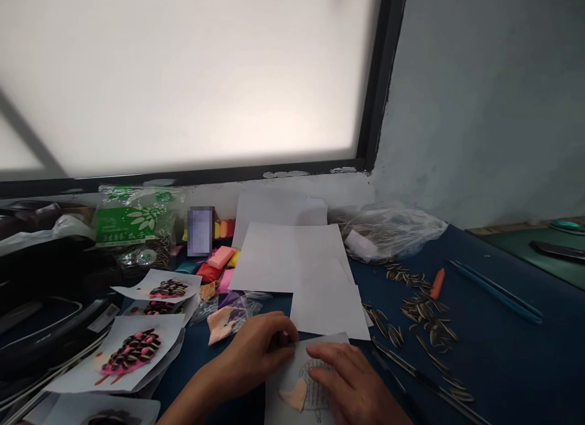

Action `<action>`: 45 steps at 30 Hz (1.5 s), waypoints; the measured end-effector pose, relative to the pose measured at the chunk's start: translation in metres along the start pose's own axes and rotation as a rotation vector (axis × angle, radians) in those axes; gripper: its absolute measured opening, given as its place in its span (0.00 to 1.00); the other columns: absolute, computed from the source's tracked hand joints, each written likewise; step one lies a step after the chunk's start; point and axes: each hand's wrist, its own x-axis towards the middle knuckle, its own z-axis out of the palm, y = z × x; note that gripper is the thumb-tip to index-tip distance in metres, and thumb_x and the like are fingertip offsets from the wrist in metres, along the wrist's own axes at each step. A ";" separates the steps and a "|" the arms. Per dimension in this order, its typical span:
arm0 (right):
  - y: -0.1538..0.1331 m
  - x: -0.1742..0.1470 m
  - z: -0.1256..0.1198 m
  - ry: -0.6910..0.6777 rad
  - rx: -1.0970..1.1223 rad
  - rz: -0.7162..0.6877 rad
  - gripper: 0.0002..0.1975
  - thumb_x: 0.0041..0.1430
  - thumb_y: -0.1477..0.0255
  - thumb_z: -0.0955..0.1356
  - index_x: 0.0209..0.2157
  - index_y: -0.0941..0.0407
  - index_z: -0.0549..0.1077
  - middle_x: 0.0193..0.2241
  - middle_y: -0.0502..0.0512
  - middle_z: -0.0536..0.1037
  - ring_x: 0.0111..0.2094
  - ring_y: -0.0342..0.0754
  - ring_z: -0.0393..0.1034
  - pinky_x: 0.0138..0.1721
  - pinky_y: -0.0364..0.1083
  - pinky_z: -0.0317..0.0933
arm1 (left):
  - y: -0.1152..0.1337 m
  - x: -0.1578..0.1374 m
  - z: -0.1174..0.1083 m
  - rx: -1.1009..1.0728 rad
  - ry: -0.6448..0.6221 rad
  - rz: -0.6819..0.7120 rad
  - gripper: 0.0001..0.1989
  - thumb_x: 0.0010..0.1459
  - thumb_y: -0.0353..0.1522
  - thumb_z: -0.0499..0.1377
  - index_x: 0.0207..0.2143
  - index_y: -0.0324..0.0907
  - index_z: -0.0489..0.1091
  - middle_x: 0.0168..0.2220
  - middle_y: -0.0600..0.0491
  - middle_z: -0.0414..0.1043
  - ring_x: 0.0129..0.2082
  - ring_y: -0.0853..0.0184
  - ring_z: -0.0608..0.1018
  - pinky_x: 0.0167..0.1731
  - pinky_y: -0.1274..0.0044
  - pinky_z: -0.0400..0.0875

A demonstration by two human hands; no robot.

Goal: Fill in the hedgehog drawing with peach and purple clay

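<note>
A small sheet of white paper [277,407] with a pencil outline drawing lies in front of me, a flat peach-coloured piece of clay [295,395] stuck on its left part. My left hand [260,352] is at the paper's upper left edge, fingers curled in and pressed together; what they hold, if anything, is hidden. My right hand [350,379] rests over the drawing's right side with its fingers stretched out and apart, covering part of the outline. Left of my left hand, a peach clay lump [220,325] sits on its opened wrapper.
Finished seed-and-clay pictures [132,352] are stacked at left, beside a black bag [55,273]. Blank sheets [292,254], clay packs [222,257] and a green seed bag [137,224] stand behind. Loose sunflower seeds [429,318], an orange stick [437,284], tweezers [496,291] and a pen [425,379] lie right.
</note>
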 end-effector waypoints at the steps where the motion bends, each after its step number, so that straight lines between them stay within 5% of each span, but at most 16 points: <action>1: 0.000 -0.001 0.000 -0.004 -0.018 -0.004 0.12 0.62 0.82 0.62 0.43 0.58 0.71 0.45 0.62 0.79 0.44 0.52 0.75 0.43 0.48 0.70 | 0.000 0.000 0.000 -0.009 -0.006 -0.012 0.08 0.52 0.27 0.57 0.34 0.42 0.74 0.30 0.55 0.72 0.29 0.67 0.72 0.28 0.79 0.63; 6: -0.006 -0.001 -0.002 -0.069 -0.023 0.073 0.10 0.64 0.81 0.63 0.43 0.55 0.72 0.50 0.61 0.77 0.50 0.54 0.72 0.48 0.49 0.68 | -0.004 -0.001 0.003 -0.047 -0.011 -0.057 0.09 0.51 0.27 0.57 0.37 0.42 0.71 0.28 0.58 0.69 0.27 0.68 0.70 0.27 0.80 0.62; 13: -0.006 0.010 0.000 -0.206 0.242 0.266 0.19 0.51 0.85 0.61 0.43 0.56 0.71 0.40 0.59 0.75 0.39 0.51 0.70 0.39 0.48 0.68 | -0.003 0.000 0.002 -0.005 -0.029 -0.046 0.07 0.51 0.26 0.56 0.30 0.43 0.73 0.28 0.56 0.70 0.29 0.67 0.71 0.28 0.79 0.61; 16: -0.003 0.009 0.008 -0.132 0.174 0.247 0.15 0.47 0.82 0.62 0.37 0.57 0.71 0.35 0.59 0.73 0.35 0.53 0.68 0.34 0.49 0.65 | -0.001 0.001 0.001 0.016 -0.040 -0.045 0.08 0.51 0.26 0.55 0.30 0.43 0.74 0.30 0.55 0.71 0.30 0.67 0.72 0.28 0.79 0.61; 31: -0.012 0.003 0.016 -0.159 0.038 0.227 0.07 0.62 0.81 0.64 0.37 0.56 0.71 0.47 0.60 0.76 0.47 0.53 0.71 0.44 0.48 0.67 | -0.005 0.002 0.006 0.031 -0.037 -0.064 0.08 0.49 0.25 0.57 0.31 0.43 0.73 0.31 0.55 0.70 0.31 0.66 0.72 0.28 0.79 0.61; 45: -0.007 -0.005 0.026 -0.098 0.019 0.153 0.10 0.58 0.83 0.63 0.36 0.56 0.70 0.53 0.62 0.73 0.53 0.53 0.68 0.50 0.49 0.68 | -0.008 0.001 0.008 0.004 -0.012 -0.044 0.07 0.49 0.23 0.58 0.29 0.42 0.72 0.29 0.56 0.70 0.30 0.68 0.71 0.28 0.80 0.60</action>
